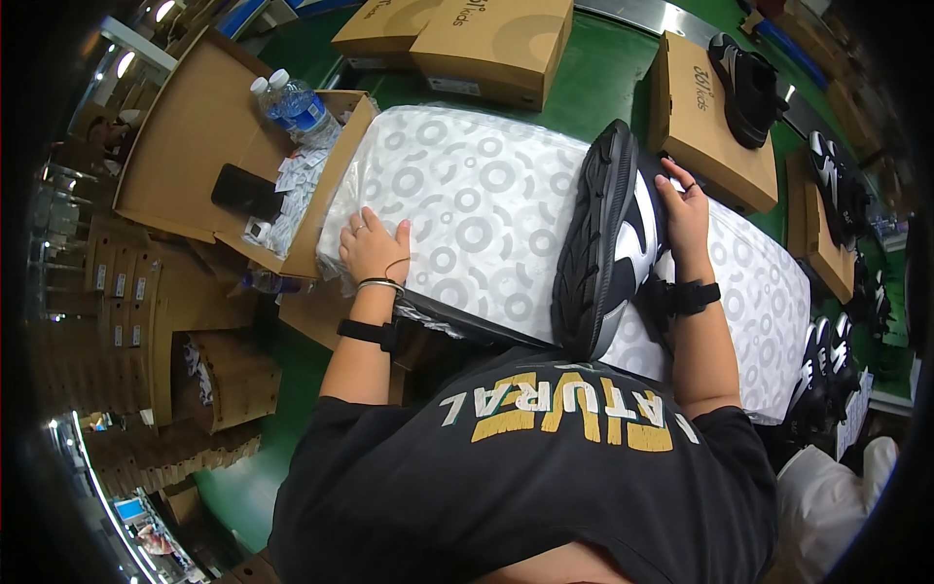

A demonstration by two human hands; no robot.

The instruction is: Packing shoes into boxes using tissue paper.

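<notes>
A thick stack of white tissue paper (467, 185) with a grey ring pattern lies before me, its left end in clear plastic. My left hand (375, 248) rests on that end, fingers spread, holding nothing. On the paper to the right, a black and white sports shoe (595, 243) is tipped on its side, its black sole facing left. My right hand (686, 209) is at the shoe's black upper with fingers bent around its edge; part of the grip is hidden. A dark shape below my right wrist is hard to make out.
An open cardboard box (326, 185) at left holds small white packets, two water bottles (297, 102) and a black phone (246, 193). Closed shoe boxes (491, 44) stand behind. Another black shoe (747, 90) sits on a box at right, with several more shoes (827, 365) nearby.
</notes>
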